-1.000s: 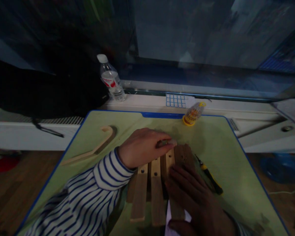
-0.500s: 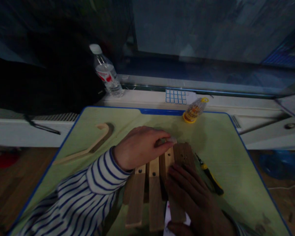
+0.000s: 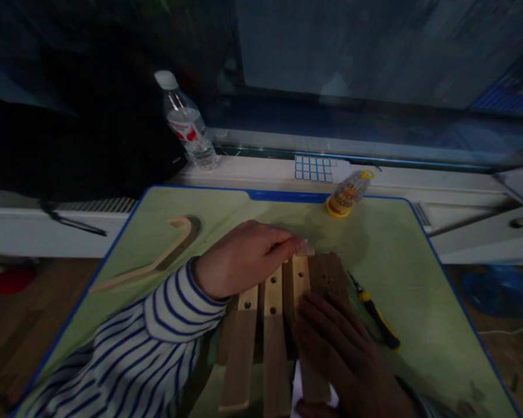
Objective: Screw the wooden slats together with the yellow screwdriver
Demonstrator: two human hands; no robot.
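My left hand reaches across the wooden pieces, thumb and fingers closed on the raised far end of the rightmost wooden strip. Along that same strip's nearer part lies my right hand, fingers over it and thumb low at its near end. Two more wooden strips, a middle one and a left one, run toward me side by side, with dark screws or holes in their paler parts. Beneath them is a brown wooden board. My left hand hides the far ends of these two.
A loose hook-shaped wooden strip lies left on the table. A yellow-and-black screwdriver rests at right. A small yellow-based plastic bottle stands at the back edge. On the sill are a water bottle and a blue-gridded sheet.
My left hand has shifted slightly left, its thumb and fingers now closer together at the strip's end. More of the middle strip shows. My right hand stays on the rightmost strip.
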